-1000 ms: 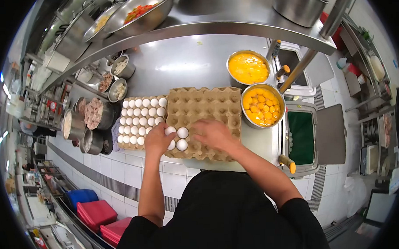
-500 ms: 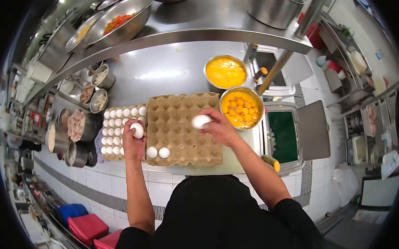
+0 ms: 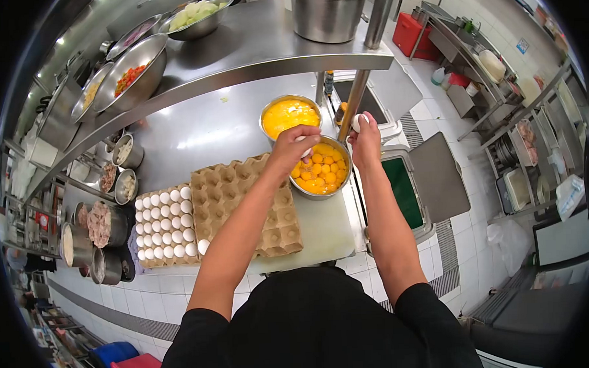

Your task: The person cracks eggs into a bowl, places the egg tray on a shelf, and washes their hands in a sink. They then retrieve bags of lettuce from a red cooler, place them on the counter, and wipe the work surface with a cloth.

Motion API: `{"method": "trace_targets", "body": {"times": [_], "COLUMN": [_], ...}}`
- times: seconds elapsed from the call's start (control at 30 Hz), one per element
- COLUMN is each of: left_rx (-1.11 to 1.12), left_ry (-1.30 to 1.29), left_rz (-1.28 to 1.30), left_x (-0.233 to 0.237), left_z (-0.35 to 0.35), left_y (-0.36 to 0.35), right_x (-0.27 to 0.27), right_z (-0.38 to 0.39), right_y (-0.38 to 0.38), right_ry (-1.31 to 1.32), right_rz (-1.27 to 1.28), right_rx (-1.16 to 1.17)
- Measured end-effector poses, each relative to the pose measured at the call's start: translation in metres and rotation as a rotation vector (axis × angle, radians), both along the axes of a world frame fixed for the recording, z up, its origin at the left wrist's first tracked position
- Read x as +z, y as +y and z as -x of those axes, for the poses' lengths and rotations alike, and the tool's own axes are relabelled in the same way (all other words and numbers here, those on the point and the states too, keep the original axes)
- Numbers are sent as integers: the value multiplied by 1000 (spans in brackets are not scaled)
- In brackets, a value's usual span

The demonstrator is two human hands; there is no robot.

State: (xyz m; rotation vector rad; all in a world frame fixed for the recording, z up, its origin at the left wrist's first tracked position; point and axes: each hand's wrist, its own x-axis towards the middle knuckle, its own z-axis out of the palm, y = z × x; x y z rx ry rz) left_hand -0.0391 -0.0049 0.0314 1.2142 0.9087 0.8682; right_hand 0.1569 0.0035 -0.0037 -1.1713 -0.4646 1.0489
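Observation:
My left hand point(image 3: 292, 149) is over the left rim of the nearer steel bowl of egg yolks point(image 3: 320, 173), its fingers wrapped round a white egg that shows only in part. At that bowl's upper right, my right hand point(image 3: 366, 141) is closed on a white egg point(image 3: 359, 122). Behind stands a second bowl of yellow egg point(image 3: 290, 116). A large cardboard egg tray point(image 3: 210, 187) lies left of the bowls, with a white egg point(image 3: 204, 246) at its front left corner, partly behind my left forearm. Beside it is a tray full of white eggs point(image 3: 165, 224).
A steel shelf point(image 3: 239, 72) with bowls of cut vegetables and a tall pot point(image 3: 329, 15) crosses above the counter. A metal post point(image 3: 354, 104) rises close to my right hand. An open bin point(image 3: 400, 190) stands at the right; pots of food point(image 3: 108, 223) are far left.
Both hands have moved right and forward, each with an egg, from the trays to the nearer yolk bowl. The camera view has turned, so the counter appears shifted left.

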Motion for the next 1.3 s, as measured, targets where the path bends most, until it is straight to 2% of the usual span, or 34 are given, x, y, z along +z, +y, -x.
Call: {"method": "trace_targets", "body": {"times": [0.1,0.17,0.23,0.3,0.37,0.43,0.57,0.63,0.67,0.73,0.77,0.87,0.93,0.97,1.03,1.07,1.1,1.13,1.17,1.23,1.27,1.3], "left_rx": [-85,-155,-202,-391,-370,-305,-233,-243,-238,-197,-197,-215,-149,-146,-50,-51,-72,-92,-94,-149,-176,-192], "left_ry": [136,257,233,356,389,536,517,576,578,717,717,750,551,550,434,432,434,434,434,-118,-229,-225], "left_rz": [-122,-347,-298,-485,-458,-580,-602,-575,-573,-933,-932,-894,-865,-868,-844,-843,-707,-570,-571,29,139,144], "left_x": [7,9,12,11,8,0,-7,-3,-11,-23,-29,-13,-9,-6,1,-3,-10,-17,-29,-40,-39,-35], "left_z": [-23,-31,-31,-26,-22,-16,-6,0,5,13,15,10,-15,-26,-50,-61,-71,-81,-91,-108,-112,-113], "left_y": [7,14,17,25,21,18,10,5,8,11,13,3,-4,-8,-19,-23,-26,-28,-27,-26,-28,-32], "right_x": [5,13,10,8,5,-1,-2,4,2,-2,-3,-2,-10,-9,-2,-5,-7,-9,-11,3,10,14], "right_z": [-9,-8,-4,-3,-4,-4,0,3,5,10,12,16,9,0,-27,-49,-73,-93,-105,-95,-75,-55], "right_y": [-24,-44,-52,-55,-53,-49,-40,-38,-38,-41,-43,-47,-43,-46,-66,-73,-80,-89,-99,-113,-118,-121], "right_ry": [141,237,228,200,178,85,-38,-454,-454,-1039,-1039,-1021,-300,-303,-224,-450,-673,-1018,-1358,-1310,-1158,-998], "right_rz": [-89,-121,-116,-97,-77,-39,-17,-37,-38,-353,-354,-259,-37,-39,-111,-46,19,85,156,102,105,108], "right_rx": [36,354,426,574,597,723,808,857,862,626,627,561,618,619,436,370,299,179,46,4,152,290]}}
